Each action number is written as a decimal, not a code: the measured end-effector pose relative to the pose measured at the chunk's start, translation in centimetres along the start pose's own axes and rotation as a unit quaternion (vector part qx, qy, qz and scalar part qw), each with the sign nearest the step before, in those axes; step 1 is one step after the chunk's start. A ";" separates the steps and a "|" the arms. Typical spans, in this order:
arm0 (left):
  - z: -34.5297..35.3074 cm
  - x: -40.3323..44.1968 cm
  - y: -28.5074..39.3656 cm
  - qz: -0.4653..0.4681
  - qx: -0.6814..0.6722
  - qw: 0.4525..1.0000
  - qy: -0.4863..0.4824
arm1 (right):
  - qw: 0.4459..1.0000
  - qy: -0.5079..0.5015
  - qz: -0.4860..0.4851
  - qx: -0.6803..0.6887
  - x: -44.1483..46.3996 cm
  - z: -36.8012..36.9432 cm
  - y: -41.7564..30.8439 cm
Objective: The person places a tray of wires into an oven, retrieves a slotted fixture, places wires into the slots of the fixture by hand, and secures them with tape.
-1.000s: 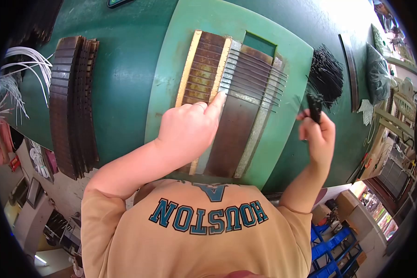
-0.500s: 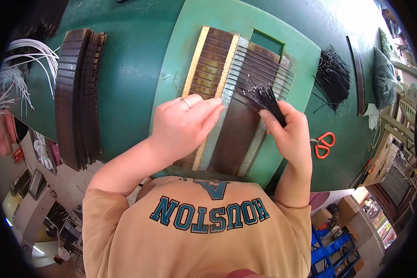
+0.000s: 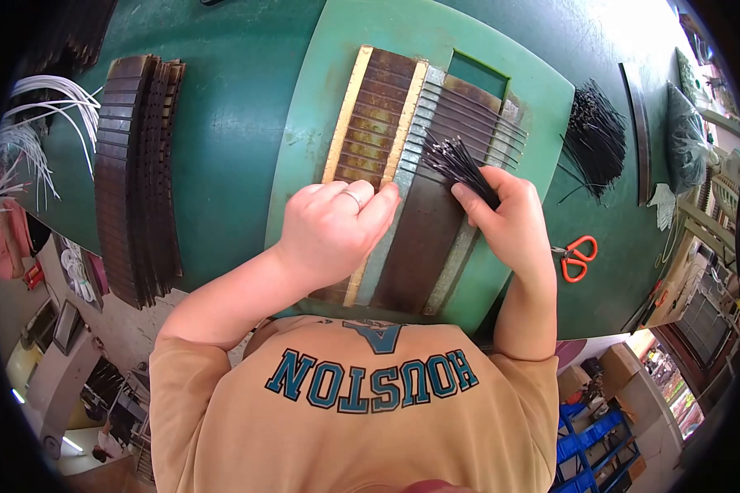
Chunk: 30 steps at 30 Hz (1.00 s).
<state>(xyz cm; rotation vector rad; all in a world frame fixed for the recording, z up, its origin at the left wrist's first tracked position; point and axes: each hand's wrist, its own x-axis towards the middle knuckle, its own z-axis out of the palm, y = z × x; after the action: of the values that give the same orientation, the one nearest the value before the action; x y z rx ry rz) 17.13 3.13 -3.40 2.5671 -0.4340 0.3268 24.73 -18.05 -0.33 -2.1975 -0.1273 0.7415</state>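
My right hand [image 3: 508, 215] is closed round a bundle of thin black wires [image 3: 462, 167] with bare, shiny tips pointing up and left. My left hand [image 3: 330, 230], a ring on one finger, is closed in a pinch at the right pale edge strip of a slotted brown jig [image 3: 378, 107]. Whatever its fingertips hold is too small or hidden to make out. Several single black wires [image 3: 474, 117] lie side by side from the jig's edge across a dark brown plate [image 3: 419, 246] bordered by grey metallic strips. Jig and plate rest on a green board [image 3: 312, 107].
A stack of dark slotted strips [image 3: 122, 181] stands at left, near white cables [image 3: 57, 90]. Right of the board lie a loose pile of black wires [image 3: 596, 140], orange-handled scissors [image 3: 577, 259], a dark bar [image 3: 635, 131] and a plastic bag [image 3: 686, 148].
My left hand has shifted slightly down along the jig's edge, still pinched. My right hand and the wire bundle have moved a little up and left.
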 end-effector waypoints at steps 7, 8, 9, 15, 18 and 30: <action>0.3 0.2 0.7 0.008 0.069 0.994 -0.084 | 1.000 0.020 -0.013 -0.016 -0.5 -0.8 0.5; 0.4 0.1 0.7 0.012 0.084 0.992 -0.096 | 0.999 0.032 -0.016 -0.014 -0.8 -1.6 0.9; 0.4 0.0 0.7 0.015 0.100 0.989 -0.106 | 0.999 0.042 -0.020 -0.013 -1.2 -2.5 1.3; -1.1 1.3 1.4 -0.108 -0.145 0.972 -0.149 | 0.983 0.061 -0.042 0.170 -4.1 -3.5 2.2; -2.0 2.5 2.4 -0.294 -0.504 0.791 -0.183 | 0.983 -0.016 -0.089 0.162 -4.1 -1.7 -0.7; -2.1 0.1 1.3 -0.370 -0.448 0.811 -0.074 | 0.996 0.000 -0.029 0.086 -3.0 0.1 0.4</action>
<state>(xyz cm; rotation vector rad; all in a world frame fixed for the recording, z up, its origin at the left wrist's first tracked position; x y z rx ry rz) 16.41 3.19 -1.06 1.6267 0.3322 -0.3143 22.14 -19.23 0.73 -2.0212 -0.1222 0.6934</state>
